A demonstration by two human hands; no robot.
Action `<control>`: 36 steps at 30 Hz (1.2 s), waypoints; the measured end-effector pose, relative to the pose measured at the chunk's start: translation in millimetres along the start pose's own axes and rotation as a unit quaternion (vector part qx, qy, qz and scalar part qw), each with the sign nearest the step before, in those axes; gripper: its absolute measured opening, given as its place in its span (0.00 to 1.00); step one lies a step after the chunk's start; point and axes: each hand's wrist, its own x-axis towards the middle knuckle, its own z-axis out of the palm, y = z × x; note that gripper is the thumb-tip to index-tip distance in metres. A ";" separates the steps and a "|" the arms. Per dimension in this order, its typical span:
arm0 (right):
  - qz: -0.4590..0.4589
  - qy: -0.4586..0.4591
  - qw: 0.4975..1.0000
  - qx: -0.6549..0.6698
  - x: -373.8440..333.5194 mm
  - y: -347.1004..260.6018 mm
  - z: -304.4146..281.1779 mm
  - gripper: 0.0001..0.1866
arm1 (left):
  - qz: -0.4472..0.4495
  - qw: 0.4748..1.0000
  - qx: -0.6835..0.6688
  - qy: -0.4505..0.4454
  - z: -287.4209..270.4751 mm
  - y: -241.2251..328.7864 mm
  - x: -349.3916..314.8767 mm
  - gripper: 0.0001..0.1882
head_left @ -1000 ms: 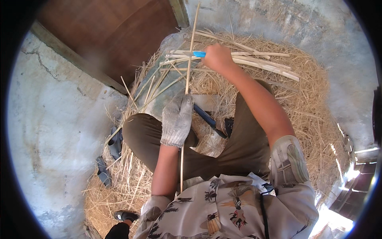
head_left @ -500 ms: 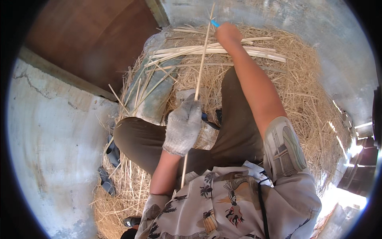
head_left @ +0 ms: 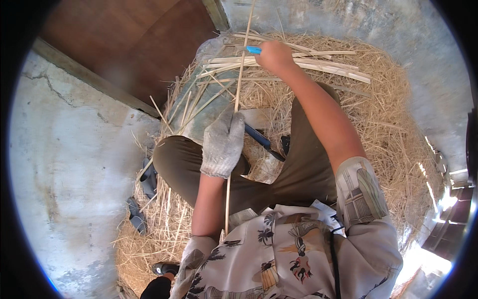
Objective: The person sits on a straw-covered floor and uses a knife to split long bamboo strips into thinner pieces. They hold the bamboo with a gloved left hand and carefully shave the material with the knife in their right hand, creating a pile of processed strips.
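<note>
My left hand (head_left: 222,144), in a knitted white glove, is closed around a long, thin bamboo strip (head_left: 241,82). The strip runs from beyond the far edge of view, through the glove, down beside my left forearm. Farther out, my bare right hand (head_left: 275,57) is closed on a blue-handled knife (head_left: 254,50), which sits against the strip's far portion; its blade is hard to make out. Between my folded legs lies a dark tool with a long handle (head_left: 257,135), partly hidden behind the glove.
Several pale split bamboo strips (head_left: 333,70) lie across the heap of shavings (head_left: 383,129) ahead. A greenish slab (head_left: 196,107) rests beyond my left knee. Dark sandals (head_left: 137,217) lie by the left wall (head_left: 79,169). A brown panel (head_left: 134,45) stands at far left.
My right hand has drawn the knife nearer to me along the bamboo strip. My left hand still grips the strip. The whole view has shifted slightly.
</note>
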 end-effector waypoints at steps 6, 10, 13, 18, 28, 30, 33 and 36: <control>0.123 0.011 0.992 0.017 18.4 19.4 1.4 0.12 | -0.016 0.999 0.016 -0.043 -9.0 25.5 -14.4 0.19; 0.174 0.013 0.984 0.036 23.2 43.5 -18.1 0.11 | -0.072 0.993 0.041 -0.079 -5.3 37.9 -52.0 0.24; 0.132 0.006 0.991 0.012 17.3 46.3 -21.6 0.12 | -0.078 0.994 0.048 -0.054 -5.5 30.4 -71.9 0.24; 0.173 0.026 0.983 0.053 21.9 46.9 -10.3 0.14 | -0.080 0.995 0.057 -0.033 -16.3 38.1 -84.2 0.24; 0.311 0.080 0.932 0.171 23.8 113.1 7.1 0.20 | -0.170 0.976 -0.083 -0.112 -37.7 47.2 -152.4 0.25; 0.273 0.118 0.935 0.196 26.3 99.5 -5.4 0.21 | -0.176 0.974 -0.096 -0.110 -32.8 42.7 -143.7 0.25; 0.218 0.143 0.932 0.253 20.8 66.9 -16.6 0.22 | -0.214 0.954 -0.187 -0.094 -25.8 35.0 -132.6 0.26; 0.164 0.137 0.941 0.262 6.6 44.4 -22.3 0.22 | -0.191 0.956 -0.215 -0.055 -21.4 38.0 -121.2 0.24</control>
